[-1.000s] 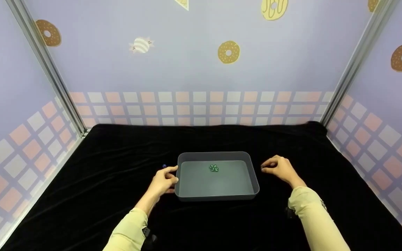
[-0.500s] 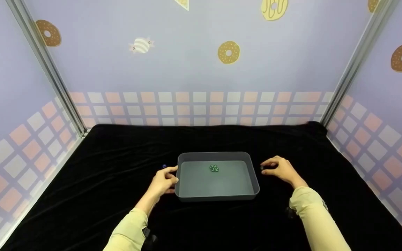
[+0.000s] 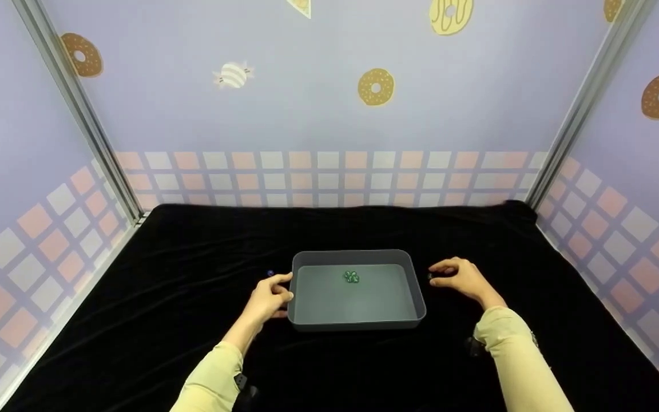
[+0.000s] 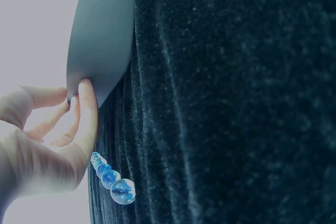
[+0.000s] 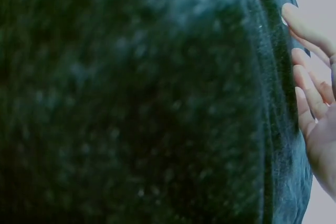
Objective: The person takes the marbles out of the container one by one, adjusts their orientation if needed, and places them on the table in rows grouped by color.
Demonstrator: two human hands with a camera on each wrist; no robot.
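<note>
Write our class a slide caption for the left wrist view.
Left hand gripping a grey tray near a row of blue-swirled marbles on velvety black cloth.

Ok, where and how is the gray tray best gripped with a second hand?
Probably pinch the right wall of the gray tray from the right: it stands thin, raised and exposed, while the left hand holds the opposite side.
</note>
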